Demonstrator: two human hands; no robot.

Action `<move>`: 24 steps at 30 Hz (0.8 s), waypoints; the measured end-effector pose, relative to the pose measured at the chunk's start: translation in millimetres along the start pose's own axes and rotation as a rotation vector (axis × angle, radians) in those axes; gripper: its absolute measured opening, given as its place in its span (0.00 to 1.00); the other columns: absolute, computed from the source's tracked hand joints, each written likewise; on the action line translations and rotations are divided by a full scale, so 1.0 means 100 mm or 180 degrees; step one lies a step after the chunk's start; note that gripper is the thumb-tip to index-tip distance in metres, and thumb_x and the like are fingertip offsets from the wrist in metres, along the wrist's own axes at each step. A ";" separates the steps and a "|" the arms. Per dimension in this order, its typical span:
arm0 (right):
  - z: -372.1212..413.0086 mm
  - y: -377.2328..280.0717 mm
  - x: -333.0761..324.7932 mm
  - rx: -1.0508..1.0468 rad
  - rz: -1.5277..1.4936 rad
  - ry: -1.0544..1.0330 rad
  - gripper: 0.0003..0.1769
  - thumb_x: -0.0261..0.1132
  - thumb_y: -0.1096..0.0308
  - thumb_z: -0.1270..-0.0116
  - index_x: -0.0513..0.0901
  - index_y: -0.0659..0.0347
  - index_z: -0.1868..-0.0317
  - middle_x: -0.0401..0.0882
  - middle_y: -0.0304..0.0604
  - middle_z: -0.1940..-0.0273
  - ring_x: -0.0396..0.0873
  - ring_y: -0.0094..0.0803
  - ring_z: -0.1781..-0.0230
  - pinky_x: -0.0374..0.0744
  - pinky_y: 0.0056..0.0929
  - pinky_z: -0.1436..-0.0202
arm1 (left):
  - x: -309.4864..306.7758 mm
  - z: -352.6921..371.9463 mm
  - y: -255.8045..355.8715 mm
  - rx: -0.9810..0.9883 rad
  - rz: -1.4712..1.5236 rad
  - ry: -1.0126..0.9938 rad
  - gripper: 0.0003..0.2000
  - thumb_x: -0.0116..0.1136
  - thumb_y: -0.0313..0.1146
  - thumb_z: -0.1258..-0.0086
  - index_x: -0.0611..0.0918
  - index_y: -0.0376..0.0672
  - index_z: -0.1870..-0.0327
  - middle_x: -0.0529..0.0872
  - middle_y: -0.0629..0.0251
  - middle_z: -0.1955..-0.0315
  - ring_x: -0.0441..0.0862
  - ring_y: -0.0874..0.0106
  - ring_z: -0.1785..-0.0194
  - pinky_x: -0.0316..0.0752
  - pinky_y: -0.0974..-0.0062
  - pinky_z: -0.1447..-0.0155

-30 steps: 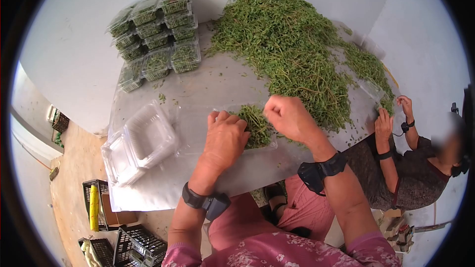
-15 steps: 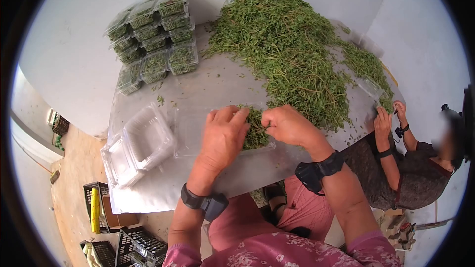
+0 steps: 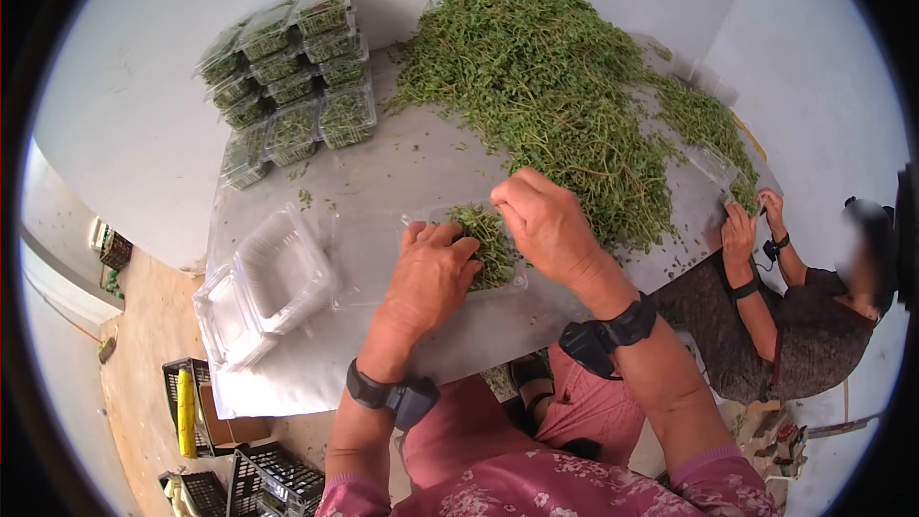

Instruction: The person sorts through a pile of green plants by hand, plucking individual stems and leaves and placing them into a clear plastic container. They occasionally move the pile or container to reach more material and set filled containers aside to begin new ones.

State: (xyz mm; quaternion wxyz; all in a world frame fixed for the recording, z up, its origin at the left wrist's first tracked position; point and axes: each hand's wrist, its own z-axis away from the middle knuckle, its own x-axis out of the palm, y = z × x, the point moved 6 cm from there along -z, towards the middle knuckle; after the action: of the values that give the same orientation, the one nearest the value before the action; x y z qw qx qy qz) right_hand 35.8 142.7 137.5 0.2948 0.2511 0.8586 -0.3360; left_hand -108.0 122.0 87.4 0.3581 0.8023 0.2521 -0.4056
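An open clear plastic clamshell box lies in front of me, its lid side to the left and its right half filled with leafy green sprigs. My left hand is curled over the left edge of these greens, fingertips against them. Above the box's right side, my right hand is raised with its fingers pinched together; anything between them is too small to make out. Just beyond it spreads a big heap of the same greens.
Filled clear boxes are stacked at the back left of the metal table. Nested unfilled clamshells lie front left. At the right, a co-worker handles greens at another box. Black crates stand on the floor.
My right hand has lifted up and away from the greens in the box. My left hand has shifted slightly lower, and more of the boxed greens now shows.
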 end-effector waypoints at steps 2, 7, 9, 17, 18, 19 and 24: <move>0.00 -0.04 0.02 -0.0142 -0.0212 0.0016 0.07 0.63 0.81 0.38 0.79 0.62 0.60 0.78 0.50 0.64 0.79 0.51 0.65 0.78 0.40 0.62 | 0.00 0.00 -0.02 -0.0110 0.0038 -0.0101 0.11 0.66 0.29 0.39 0.85 0.40 0.55 0.84 0.56 0.54 0.79 0.56 0.48 0.67 0.60 0.36; 0.05 0.08 0.18 -0.0132 -0.0485 -0.0543 0.09 0.63 0.81 0.39 0.79 0.65 0.58 0.80 0.51 0.66 0.81 0.47 0.66 0.79 0.37 0.63 | -0.20 -0.02 -0.06 0.0072 0.0293 0.0305 0.11 0.64 0.24 0.39 0.83 0.39 0.56 0.84 0.56 0.53 0.79 0.54 0.49 0.70 0.59 0.39; 0.05 0.15 0.14 0.0076 -0.0593 -0.0609 0.09 0.63 0.81 0.39 0.80 0.66 0.57 0.81 0.51 0.67 0.81 0.45 0.66 0.79 0.36 0.63 | -0.27 -0.03 -0.07 0.0045 0.0316 0.0522 0.10 0.63 0.23 0.39 0.83 0.39 0.56 0.84 0.56 0.54 0.79 0.54 0.49 0.71 0.60 0.40; 0.04 0.15 0.13 0.0644 -0.0707 -0.0863 0.05 0.64 0.77 0.40 0.82 0.66 0.63 0.83 0.56 0.67 0.82 0.53 0.63 0.80 0.42 0.58 | -0.28 -0.04 0.00 -0.0011 0.0116 0.1028 0.09 0.65 0.26 0.39 0.82 0.40 0.57 0.83 0.59 0.59 0.79 0.57 0.56 0.71 0.61 0.45; 0.07 0.13 0.23 0.0439 -0.0586 -0.0968 0.05 0.64 0.76 0.40 0.82 0.66 0.63 0.83 0.56 0.67 0.82 0.53 0.63 0.80 0.41 0.58 | -0.24 -0.05 0.01 -0.0032 0.0082 0.0856 0.09 0.65 0.27 0.39 0.83 0.40 0.57 0.84 0.59 0.58 0.80 0.57 0.55 0.71 0.61 0.44; 0.12 0.14 0.36 0.0235 -0.0462 -0.1071 0.05 0.64 0.76 0.41 0.83 0.66 0.64 0.83 0.56 0.67 0.82 0.53 0.64 0.80 0.41 0.59 | -0.19 -0.05 0.02 -0.0051 0.0048 0.0684 0.10 0.66 0.28 0.38 0.83 0.40 0.57 0.84 0.58 0.57 0.80 0.57 0.53 0.71 0.61 0.44; 0.16 0.07 0.32 0.0107 -0.0487 -0.1052 0.06 0.65 0.76 0.43 0.83 0.65 0.64 0.83 0.52 0.68 0.82 0.47 0.67 0.79 0.38 0.61 | 0.01 -0.03 -0.01 -0.0169 -0.0168 0.0106 0.10 0.66 0.32 0.37 0.84 0.42 0.56 0.84 0.60 0.57 0.79 0.58 0.50 0.68 0.61 0.40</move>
State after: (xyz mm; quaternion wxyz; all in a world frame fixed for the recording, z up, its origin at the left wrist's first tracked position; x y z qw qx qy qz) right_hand 23.2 142.7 103.5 0.4012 0.1313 0.8093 -0.4085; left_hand -106.8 125.1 87.2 0.3641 0.7922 0.2898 -0.3947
